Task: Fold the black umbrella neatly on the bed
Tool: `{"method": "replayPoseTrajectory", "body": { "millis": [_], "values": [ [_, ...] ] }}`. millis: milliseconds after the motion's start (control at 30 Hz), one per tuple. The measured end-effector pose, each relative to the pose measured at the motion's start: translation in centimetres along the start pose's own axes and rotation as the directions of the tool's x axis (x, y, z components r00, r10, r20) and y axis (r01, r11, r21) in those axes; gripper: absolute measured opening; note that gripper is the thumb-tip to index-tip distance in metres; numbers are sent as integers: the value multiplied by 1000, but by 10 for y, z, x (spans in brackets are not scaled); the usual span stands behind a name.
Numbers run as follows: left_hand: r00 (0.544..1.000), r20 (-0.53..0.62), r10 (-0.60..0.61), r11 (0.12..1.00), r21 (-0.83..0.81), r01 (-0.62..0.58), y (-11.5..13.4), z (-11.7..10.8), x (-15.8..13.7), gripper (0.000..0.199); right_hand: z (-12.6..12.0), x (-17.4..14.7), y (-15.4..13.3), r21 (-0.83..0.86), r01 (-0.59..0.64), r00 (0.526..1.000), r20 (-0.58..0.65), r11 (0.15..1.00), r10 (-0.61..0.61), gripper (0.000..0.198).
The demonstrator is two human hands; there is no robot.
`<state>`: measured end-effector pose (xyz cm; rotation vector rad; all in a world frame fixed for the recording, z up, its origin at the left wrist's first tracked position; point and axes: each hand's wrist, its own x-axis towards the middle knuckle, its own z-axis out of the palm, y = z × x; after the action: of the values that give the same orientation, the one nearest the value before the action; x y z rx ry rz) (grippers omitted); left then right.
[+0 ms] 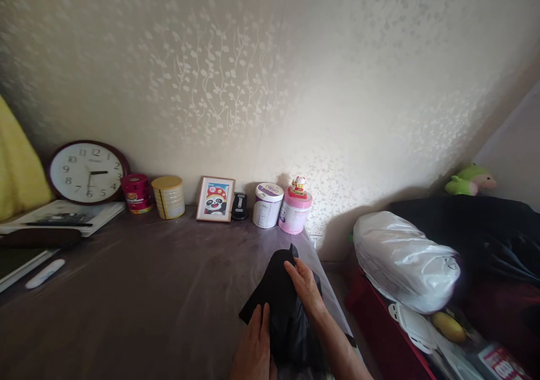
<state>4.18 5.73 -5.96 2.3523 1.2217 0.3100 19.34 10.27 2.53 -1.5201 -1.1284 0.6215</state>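
Observation:
A piece of black cloth, thin and slightly shiny with creases, lies near the table's right edge. It may be part of a bag or garment; its exact kind does not show. My right hand pinches its upper right side, thumb on top, with a small corner standing up beyond the fingertips. Lower down, my left hand rests on the left side of the cloth, fingers stretched out and close together. The cloth's lower end bunches between my forearms and runs toward the bottom of the view.
Along the wall stand a clock, a red can, a yellow-lidded can, a picture frame, a white tub and a pink-lidded tub bearing a figurine. Right of the table, a white plastic bag sits on a red box.

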Motion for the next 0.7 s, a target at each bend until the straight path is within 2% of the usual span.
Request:
{"method": "replayPoseTrajectory", "body": {
  "millis": [100,200,367,433,567,633,700],
  "values": [
    [999,-36,10,1000,2,-10,-4,5,2,80,13,8,12,-54,-30,999,24,998,31,40],
    [995,-91,46,999,-9,-47,-1,1,1,79,20,12,16,-204,-40,998,39,978,49,36],
    [1000,16,-6,997,72,4,11,-25,-4,74,24,18,13,-428,-47,990,99,903,99,36],
    [998,62,-13,995,95,8,11,-35,-6,70,25,19,14,-432,-38,984,140,901,108,35],
    [989,143,-39,993,112,23,5,-55,-13,64,30,19,17,-325,-61,957,250,944,148,39],
    [992,104,-74,989,133,60,4,-66,-15,57,33,17,15,-294,-51,931,333,955,152,40],
    [997,-8,-72,986,147,73,6,-74,-15,47,35,15,11,-302,24,913,394,953,102,37]
  ]
}}
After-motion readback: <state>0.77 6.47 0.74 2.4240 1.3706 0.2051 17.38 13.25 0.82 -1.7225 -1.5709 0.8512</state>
